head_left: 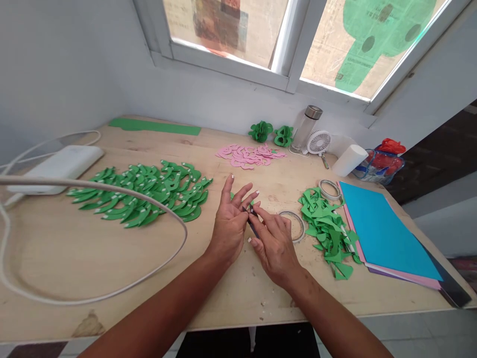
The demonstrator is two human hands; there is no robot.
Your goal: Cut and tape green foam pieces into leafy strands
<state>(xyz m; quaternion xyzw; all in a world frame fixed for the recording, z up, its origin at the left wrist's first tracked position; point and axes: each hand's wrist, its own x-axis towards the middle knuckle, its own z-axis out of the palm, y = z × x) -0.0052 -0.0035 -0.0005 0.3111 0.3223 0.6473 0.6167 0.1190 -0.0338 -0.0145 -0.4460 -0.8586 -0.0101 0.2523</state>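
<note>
My two hands meet over the middle of the table. My left hand (230, 221) has its index finger raised and other fingers stretched out, while its thumb bends in against a thin dark tool (253, 226). Closed around that tool is my right hand (275, 238), fingertips touching the left hand. Whether the tool is scissors or a blade I cannot tell. Small white bits show at several fingertips. Bits of green paper (232, 195) show behind the left fingers; what the left thumb presses is mostly hidden. A roll of tape (296, 226) lies just beyond the right hand.
Left lie many green paper leaves (149, 191) with white bits, beneath a looping white cable (175, 219). Pink cut-outs (248, 155) are behind. Right are green scraps (330, 228), another tape roll (330, 189), coloured sheets (391, 231), a fan (319, 142) and a bottle (305, 130).
</note>
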